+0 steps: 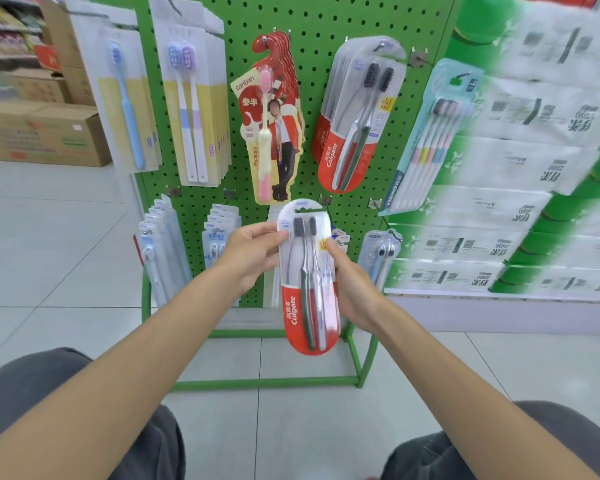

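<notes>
Green pegboard rack (326, 22) fills the view, with tissue packs (520, 174) stacked on its right. Hanging Colgate packs (357, 116) sit up top. The Colgate toothbrush pack (305, 289) is held upright, blocking the lower hooks: left hand (253, 258) pinches its upper edge, right hand (354, 289) grips its side.

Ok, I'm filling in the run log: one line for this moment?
left hand: grips Colgate pack near top | right hand: grips its right edge | pack: held before green pegboard
</notes>
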A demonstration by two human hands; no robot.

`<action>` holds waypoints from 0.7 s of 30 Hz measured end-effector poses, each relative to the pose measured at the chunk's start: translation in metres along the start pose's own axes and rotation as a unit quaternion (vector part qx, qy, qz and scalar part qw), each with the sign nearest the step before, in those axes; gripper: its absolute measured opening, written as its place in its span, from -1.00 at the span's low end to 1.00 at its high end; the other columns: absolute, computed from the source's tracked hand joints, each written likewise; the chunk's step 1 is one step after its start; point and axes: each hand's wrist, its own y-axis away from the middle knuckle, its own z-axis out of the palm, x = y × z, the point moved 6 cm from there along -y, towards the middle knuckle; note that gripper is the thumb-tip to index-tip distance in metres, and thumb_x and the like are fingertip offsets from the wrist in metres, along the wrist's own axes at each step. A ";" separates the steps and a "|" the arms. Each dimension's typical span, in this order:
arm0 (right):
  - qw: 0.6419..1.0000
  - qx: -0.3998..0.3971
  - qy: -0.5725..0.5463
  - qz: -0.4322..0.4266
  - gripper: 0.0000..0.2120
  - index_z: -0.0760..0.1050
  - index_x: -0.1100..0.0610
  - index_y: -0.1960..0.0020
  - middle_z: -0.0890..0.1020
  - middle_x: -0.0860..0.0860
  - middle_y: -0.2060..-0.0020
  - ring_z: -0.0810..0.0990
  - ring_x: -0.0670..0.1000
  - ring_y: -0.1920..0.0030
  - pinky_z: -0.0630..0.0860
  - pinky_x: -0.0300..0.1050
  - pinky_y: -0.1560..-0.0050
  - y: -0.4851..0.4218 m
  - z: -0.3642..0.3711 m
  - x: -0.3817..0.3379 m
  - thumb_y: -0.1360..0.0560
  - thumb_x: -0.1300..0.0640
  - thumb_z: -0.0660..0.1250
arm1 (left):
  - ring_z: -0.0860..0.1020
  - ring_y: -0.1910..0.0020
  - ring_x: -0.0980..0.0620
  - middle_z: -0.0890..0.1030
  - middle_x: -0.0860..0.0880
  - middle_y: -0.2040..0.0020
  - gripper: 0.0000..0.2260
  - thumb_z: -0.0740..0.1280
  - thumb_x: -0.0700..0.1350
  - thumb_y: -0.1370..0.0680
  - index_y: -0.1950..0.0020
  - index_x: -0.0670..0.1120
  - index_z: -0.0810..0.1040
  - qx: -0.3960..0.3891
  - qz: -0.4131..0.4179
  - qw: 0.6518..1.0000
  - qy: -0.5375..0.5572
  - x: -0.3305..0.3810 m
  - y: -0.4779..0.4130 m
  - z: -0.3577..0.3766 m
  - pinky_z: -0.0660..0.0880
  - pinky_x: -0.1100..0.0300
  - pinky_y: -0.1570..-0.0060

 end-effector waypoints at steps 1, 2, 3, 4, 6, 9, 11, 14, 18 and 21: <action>1.000 -0.012 0.023 0.016 -0.55 0.47 0.11 -0.34 0.65 0.13 -0.17 0.63 0.12 -0.18 0.54 0.03 -0.16 0.003 0.001 0.007 -0.62 -0.15 0.14 | 0.69 0.01 -0.03 0.70 -0.13 -0.04 -0.83 0.37 -0.28 -0.55 -0.14 -0.18 0.60 0.013 -0.001 0.999 0.030 0.001 -0.001 -0.003 0.64 0.07 0.01; 0.998 -0.022 0.051 0.030 -0.56 0.50 0.11 -0.31 0.66 0.13 -0.14 0.64 0.12 -0.16 0.55 0.05 -0.16 0.006 0.003 0.013 -0.60 -0.15 0.17 | 0.69 0.04 -0.02 0.70 -0.13 -0.02 -0.81 0.37 -0.29 -0.55 -0.16 -0.20 0.58 0.025 0.002 0.999 0.046 0.003 -0.002 -0.005 0.65 0.10 0.04; 0.996 -0.032 0.078 0.039 -0.57 0.52 0.10 -0.27 0.67 0.11 -0.12 0.65 0.12 -0.14 0.54 0.09 -0.20 0.008 0.004 0.020 -0.56 -0.16 0.22 | 0.69 0.04 -0.03 0.70 -0.12 -0.02 -0.80 0.37 -0.29 -0.55 -0.18 -0.21 0.58 0.034 0.009 0.998 0.053 0.005 -0.003 -0.008 0.65 0.09 0.03; 0.993 -0.040 0.097 0.044 -0.57 0.54 0.11 -0.24 0.68 0.10 -0.10 0.65 0.12 -0.13 0.51 0.13 -0.25 0.010 0.004 0.026 -0.52 -0.16 0.28 | 0.69 0.03 -0.03 0.70 -0.12 -0.02 -0.80 0.37 -0.29 -0.55 -0.17 -0.20 0.58 0.040 0.016 0.998 0.055 0.008 -0.004 -0.010 0.64 0.08 0.01; 0.992 -0.054 0.103 0.047 -0.64 0.56 0.12 -0.21 0.69 0.10 -0.09 0.66 0.11 -0.11 0.50 0.12 -0.28 0.015 0.004 0.036 -0.50 -0.05 0.36 | 0.69 0.01 -0.03 0.70 -0.12 -0.03 -0.82 0.37 -0.28 -0.55 -0.16 -0.19 0.59 0.056 0.027 0.997 0.053 0.013 -0.005 -0.014 0.63 0.07 -0.02; 0.987 -0.067 0.136 0.046 -0.72 0.55 0.14 -0.21 0.68 0.11 -0.09 0.66 0.04 -0.05 0.58 -0.07 -0.17 0.021 0.001 0.046 -0.51 0.16 0.40 | 0.69 -0.01 -0.03 0.70 -0.12 -0.05 -0.78 0.37 -0.28 -0.56 -0.20 -0.21 0.58 0.073 0.033 0.995 0.058 0.016 -0.007 -0.020 0.62 0.02 -0.07; 0.982 -0.075 0.166 0.051 -0.73 0.55 0.12 -0.18 0.70 0.06 -0.03 0.67 -0.01 0.01 0.59 -0.14 -0.10 0.025 0.000 0.050 -0.49 0.18 0.44 | 0.69 0.01 -0.02 0.70 -0.11 -0.03 -0.77 0.36 -0.27 -0.56 -0.22 -0.19 0.57 0.080 0.044 0.995 0.047 0.016 -0.007 -0.021 0.62 0.01 -0.07; 0.975 -0.066 0.209 0.028 -0.70 0.55 0.18 -0.18 0.71 0.10 0.03 0.69 0.02 0.09 0.62 -0.09 -0.05 0.029 0.000 0.049 -0.47 0.21 0.46 | 0.69 0.02 0.00 0.70 -0.07 -0.02 -0.73 0.31 -0.20 -0.61 -0.32 -0.08 0.50 0.081 0.083 0.993 -0.015 0.019 -0.004 -0.016 0.63 0.08 0.00; 0.926 0.008 0.368 -0.079 -0.71 0.48 0.09 -0.15 0.67 0.11 0.16 0.64 0.03 0.21 0.60 0.03 0.06 0.034 -0.001 0.041 -0.47 0.20 0.44 | 0.56 -0.21 0.06 0.54 0.01 -0.31 -0.44 0.29 0.21 -0.56 -0.50 0.05 0.31 -0.008 0.120 0.978 -0.171 0.017 0.003 0.006 0.52 0.03 -0.21; 0.849 0.031 0.505 -0.152 -0.53 0.33 -0.03 -0.33 0.51 0.05 0.21 0.50 0.10 0.18 0.47 0.00 0.17 0.034 0.004 0.038 -0.46 0.24 0.28 | 0.51 -0.25 0.03 0.42 0.00 -0.37 -0.10 0.47 0.33 -0.33 -0.55 0.10 0.15 -0.044 0.116 0.965 -0.232 0.008 0.009 0.017 0.52 0.00 -0.22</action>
